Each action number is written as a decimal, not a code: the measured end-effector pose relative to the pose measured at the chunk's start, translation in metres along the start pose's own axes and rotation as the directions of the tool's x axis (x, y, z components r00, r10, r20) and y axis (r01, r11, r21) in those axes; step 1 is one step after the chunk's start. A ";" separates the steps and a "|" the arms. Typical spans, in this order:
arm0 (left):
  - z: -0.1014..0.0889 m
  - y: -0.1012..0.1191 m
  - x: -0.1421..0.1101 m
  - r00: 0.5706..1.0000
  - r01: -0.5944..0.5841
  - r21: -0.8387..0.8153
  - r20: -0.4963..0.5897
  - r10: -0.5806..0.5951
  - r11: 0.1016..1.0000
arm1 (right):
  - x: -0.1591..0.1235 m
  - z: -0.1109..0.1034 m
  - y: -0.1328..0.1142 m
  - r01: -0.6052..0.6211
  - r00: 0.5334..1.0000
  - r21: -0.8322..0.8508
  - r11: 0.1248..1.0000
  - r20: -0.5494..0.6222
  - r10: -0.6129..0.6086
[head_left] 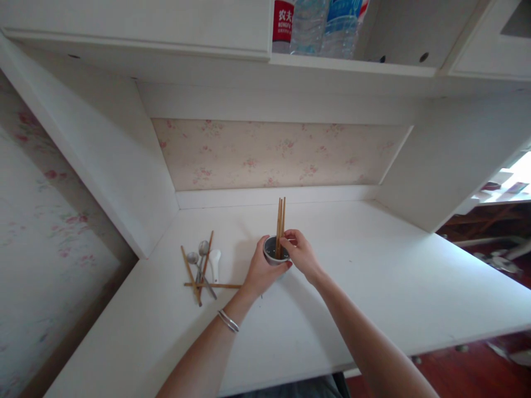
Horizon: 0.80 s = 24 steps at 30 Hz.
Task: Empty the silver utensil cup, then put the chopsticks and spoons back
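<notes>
My left hand wraps around a round cup with a pale rim and dark inside, standing near the middle of the white desk. Several wooden chopsticks stand upright in the cup. At the cup's right rim my right hand is closed, thumb and fingers pinched beside the chopsticks; what lies between the fingertips is too small to make out. Left of the cup, more chopsticks lie crossed with two metal spoons and a white soup spoon. One of these chopsticks runs behind my left wrist.
The white desk has side panels left and right and a low ledge at the back. Overhead, a shelf holds plastic bottles. Floral wallpaper covers the back wall. The desk's front edge runs close to my body.
</notes>
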State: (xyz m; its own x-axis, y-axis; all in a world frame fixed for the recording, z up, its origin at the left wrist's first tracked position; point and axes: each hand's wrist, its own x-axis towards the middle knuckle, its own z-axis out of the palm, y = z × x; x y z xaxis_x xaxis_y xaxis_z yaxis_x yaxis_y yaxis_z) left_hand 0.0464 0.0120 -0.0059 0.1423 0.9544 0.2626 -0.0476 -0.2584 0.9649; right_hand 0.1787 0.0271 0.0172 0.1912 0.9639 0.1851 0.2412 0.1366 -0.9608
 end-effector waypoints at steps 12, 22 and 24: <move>-0.002 0.022 -0.010 0.998 -0.046 0.257 -0.019 0.053 0.965 | -0.035 -0.005 0.001 -0.033 0.969 0.298 0.954 0.244 -0.043; -0.144 0.063 -0.013 0.955 0.289 0.851 -0.287 -0.073 0.438 | -0.032 -0.009 0.015 -0.053 0.984 0.229 0.972 0.176 0.012; -0.179 0.057 -0.007 0.928 0.361 0.903 -0.324 -0.184 0.232 | -0.032 -0.010 0.016 -0.031 0.989 0.226 0.974 0.147 -0.003</move>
State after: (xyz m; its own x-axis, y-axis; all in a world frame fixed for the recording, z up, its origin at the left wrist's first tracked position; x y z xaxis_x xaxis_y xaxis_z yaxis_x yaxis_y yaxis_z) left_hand -0.1339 0.0169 0.0456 -0.1793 0.9817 0.0635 0.9332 0.1493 0.3269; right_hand 0.1862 -0.0039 -0.0018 0.0487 0.9866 0.1557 0.0138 0.1552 -0.9878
